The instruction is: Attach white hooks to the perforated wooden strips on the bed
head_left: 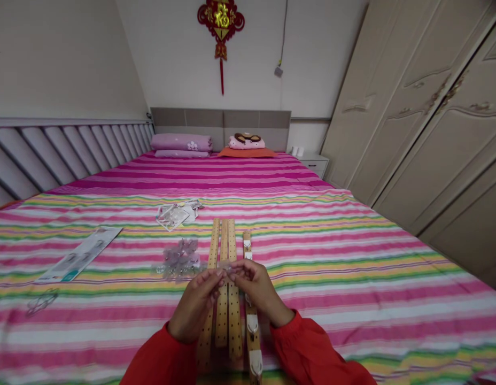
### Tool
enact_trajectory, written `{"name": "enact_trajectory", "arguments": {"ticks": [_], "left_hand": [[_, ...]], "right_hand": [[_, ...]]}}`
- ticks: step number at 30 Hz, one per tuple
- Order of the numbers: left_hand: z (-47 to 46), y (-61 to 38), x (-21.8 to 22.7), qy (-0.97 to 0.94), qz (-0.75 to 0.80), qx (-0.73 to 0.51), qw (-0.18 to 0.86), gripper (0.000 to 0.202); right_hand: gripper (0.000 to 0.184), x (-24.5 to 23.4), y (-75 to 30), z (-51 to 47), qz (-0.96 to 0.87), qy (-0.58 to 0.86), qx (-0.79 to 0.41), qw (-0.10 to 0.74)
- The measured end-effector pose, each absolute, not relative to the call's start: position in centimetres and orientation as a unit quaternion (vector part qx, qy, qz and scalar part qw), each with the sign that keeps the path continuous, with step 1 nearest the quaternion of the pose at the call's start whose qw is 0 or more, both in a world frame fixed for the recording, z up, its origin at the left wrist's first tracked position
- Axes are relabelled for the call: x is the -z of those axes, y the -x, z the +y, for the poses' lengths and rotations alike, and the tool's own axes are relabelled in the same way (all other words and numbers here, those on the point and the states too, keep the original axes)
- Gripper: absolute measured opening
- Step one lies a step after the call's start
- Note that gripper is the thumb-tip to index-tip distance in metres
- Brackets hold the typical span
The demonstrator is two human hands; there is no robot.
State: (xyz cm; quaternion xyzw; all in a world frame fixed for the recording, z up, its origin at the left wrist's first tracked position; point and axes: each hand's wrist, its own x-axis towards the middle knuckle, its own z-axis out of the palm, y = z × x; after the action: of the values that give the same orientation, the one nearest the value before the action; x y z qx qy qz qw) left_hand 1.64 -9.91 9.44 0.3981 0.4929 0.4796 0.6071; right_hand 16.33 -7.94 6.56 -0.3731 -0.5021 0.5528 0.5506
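Head view: both hands meet over three perforated wooden slats (224, 235) lying side by side on the striped bed (352, 278), running near to far. The left hand (198, 307) and right hand (258, 291) each close their grip, fingertips only, on one small clear piece (227, 269); it is too small to identify. A fingertip pinch probably suits so small a part. Just right of the slats lies a hooked rail (247, 243). A bag of clear parts (179, 259) lies near on the left, within reach, with a leaflet (82, 253) farther left.
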Motion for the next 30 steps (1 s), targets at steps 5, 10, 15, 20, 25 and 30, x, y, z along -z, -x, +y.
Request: {"name": "enact_trajectory", "arguments": {"ticks": [5,10,15,20,25,30], "left_hand": [[-8.7,-1.9,-9.0,-0.373,0.479,-0.468,0.642,0.045],[-6.4,-2.9,-7.9,-0.453,0.499,-0.495,0.549,0.046],[-3.6,-3.8,-7.0,-0.536,0.518,-0.477,0.465,0.038],[-0.9,-4.7,-6.7,-0.573,0.487,-0.446,0.486,0.045],[2.7,-6.1,-5.8,-0.588,0.453,-0.448,0.498,0.045],[5.8,-7.0,-4.2,-0.598,0.458,-0.445,0.485,0.043]], "right_hand": [[0.019,-6.4,-16.8,-7.5,-0.468,0.387,-0.573,0.551],[0.025,-6.0,-17.6,-6.6,-0.425,0.421,-0.602,0.528],[0.026,-5.3,-18.8,-4.8,-0.432,0.431,-0.582,0.537],[0.025,-4.8,-20.1,-2.0,-0.415,0.433,-0.579,0.552],[0.03,-4.2,-20.8,1.6,-0.385,0.443,-0.552,0.593],[0.025,-3.2,-21.3,4.6,-0.384,0.455,-0.535,0.599]]}}
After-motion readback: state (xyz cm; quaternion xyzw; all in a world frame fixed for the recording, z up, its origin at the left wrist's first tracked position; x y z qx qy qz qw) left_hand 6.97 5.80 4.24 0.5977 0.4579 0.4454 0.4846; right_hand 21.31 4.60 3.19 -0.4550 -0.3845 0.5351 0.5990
